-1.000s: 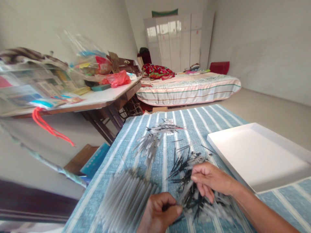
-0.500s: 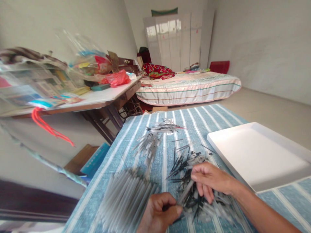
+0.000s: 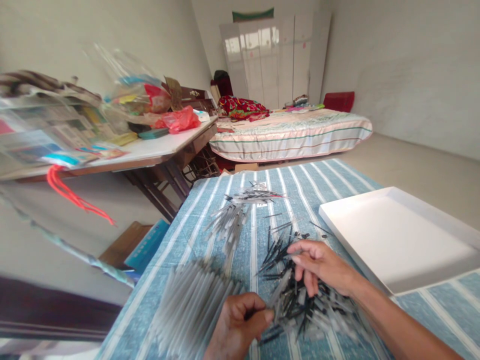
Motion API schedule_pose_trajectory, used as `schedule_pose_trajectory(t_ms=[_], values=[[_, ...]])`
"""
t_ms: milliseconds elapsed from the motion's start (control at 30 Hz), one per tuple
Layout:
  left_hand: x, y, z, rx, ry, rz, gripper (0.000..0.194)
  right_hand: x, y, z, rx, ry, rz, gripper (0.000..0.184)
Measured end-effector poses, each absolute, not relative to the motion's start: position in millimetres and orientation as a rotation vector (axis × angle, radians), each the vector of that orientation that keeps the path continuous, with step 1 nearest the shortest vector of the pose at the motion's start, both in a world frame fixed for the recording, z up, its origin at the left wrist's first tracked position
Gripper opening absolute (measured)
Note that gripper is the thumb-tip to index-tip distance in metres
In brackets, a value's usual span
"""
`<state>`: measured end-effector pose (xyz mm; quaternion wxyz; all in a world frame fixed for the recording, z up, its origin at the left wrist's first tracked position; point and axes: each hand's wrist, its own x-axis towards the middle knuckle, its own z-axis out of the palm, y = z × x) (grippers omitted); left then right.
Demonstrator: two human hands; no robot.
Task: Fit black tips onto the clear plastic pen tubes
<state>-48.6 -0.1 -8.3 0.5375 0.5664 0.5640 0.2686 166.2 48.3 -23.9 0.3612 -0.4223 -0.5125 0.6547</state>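
The left hand [image 3: 242,320], at six o'clock, pinches thumb to forefinger, apparently on the near end of a tube [image 3: 280,292] slanting toward one o'clock. The tube looks light, stiff and slick, probably best taken near mid-length. Just beyond, over the pile [image 3: 318,312], the right hand [image 3: 318,267] reaches in from four o'clock, fingers loosely curled; whether it holds anything I cannot tell.

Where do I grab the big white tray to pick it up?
Probably pinch the white tray at the middle of its left wall, coming from the left and squeezing it inside and out. The tray lies flat, open side up, and that wall stands up like a little fence.
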Motion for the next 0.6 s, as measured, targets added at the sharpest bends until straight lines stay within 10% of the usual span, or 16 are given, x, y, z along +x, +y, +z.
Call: schedule_pose_trajectory(t_ms=[600], values=[[-98,6,18,1.473,1.308,0.454,0.022,197,59,-22,-1.307,-1.376,1.468,0.039]])
